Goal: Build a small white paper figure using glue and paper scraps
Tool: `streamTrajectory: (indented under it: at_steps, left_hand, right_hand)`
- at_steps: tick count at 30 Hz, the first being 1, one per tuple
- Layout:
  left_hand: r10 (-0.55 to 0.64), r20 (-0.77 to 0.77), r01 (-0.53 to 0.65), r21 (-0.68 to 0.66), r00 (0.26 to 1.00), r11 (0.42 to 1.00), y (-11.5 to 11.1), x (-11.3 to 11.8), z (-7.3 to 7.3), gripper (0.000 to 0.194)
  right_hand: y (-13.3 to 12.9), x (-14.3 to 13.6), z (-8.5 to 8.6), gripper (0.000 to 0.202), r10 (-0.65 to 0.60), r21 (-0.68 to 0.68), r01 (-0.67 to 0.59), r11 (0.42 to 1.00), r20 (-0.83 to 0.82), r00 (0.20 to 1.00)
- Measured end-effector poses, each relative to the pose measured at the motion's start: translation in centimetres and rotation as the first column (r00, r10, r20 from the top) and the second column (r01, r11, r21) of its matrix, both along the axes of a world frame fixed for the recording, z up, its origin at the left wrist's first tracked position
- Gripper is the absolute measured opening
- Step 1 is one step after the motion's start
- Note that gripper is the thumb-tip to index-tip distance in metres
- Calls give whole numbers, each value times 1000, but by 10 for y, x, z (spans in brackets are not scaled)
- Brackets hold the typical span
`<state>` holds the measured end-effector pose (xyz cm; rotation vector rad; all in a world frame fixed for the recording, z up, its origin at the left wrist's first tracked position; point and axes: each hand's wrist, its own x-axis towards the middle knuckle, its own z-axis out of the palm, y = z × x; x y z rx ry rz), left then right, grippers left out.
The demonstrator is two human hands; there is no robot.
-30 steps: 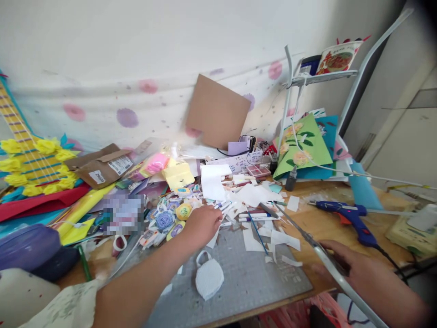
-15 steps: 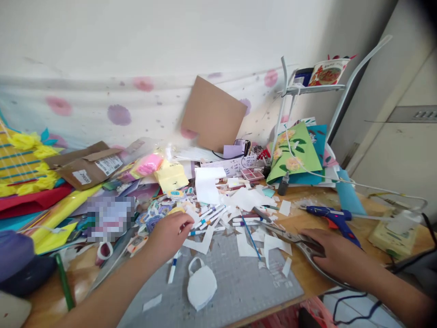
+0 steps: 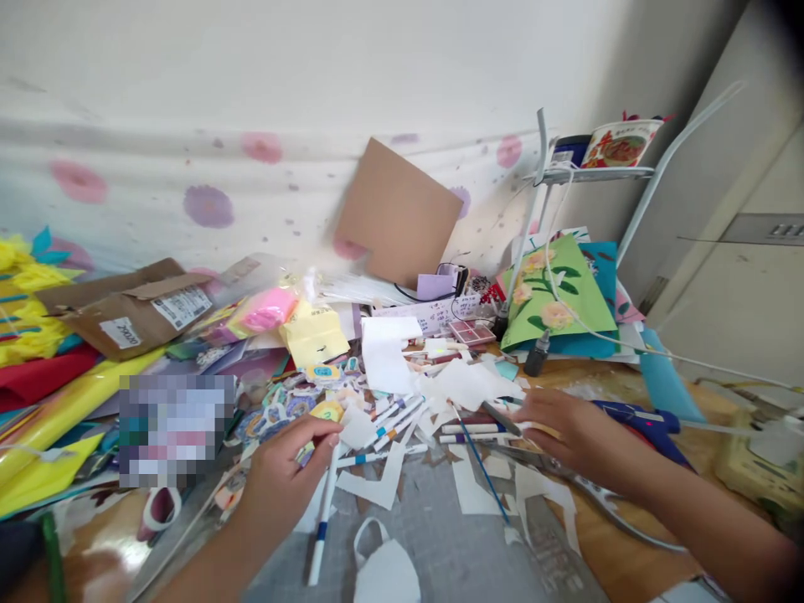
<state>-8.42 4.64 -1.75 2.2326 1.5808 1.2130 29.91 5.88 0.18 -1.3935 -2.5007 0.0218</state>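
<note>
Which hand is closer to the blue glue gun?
Right. The right hand is just left of the glue gun; the left hand is across the mat, at a white marker.

Read like "29000" on the white label [image 3: 119, 332] of the cardboard box [image 3: 94, 325], well left of the left fingers [image 3: 319, 429]! Came up too tiny on the barcode label [image 3: 182, 307] beside it. Flashed a big red "牛" on the bowl [image 3: 619, 148], beyond the right fingers [image 3: 538, 408]. Stayed illegible on the handwritten sheet [image 3: 433, 314], beyond and between both hands' fingers.
</note>
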Motion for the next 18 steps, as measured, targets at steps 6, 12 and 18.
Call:
streamTrajectory:
  at_steps: [6,12,18]
  left_hand:
    - [24,41,-23,-5,999,1000,-4,-5,3,16]
    - [-9,35,9,1,999,1000,-8,-4,2,13]
    - [-20,44,19,20,999,1000,-10,0,5,12]
  right_hand:
    - [45,-68,-10,21,34,16,-35,999,73,997]
    - [62,-73,-24,16,39,18,-40,999,55,998]
    - [65,-73,-24,14,15,-35,-21,999,-157,987]
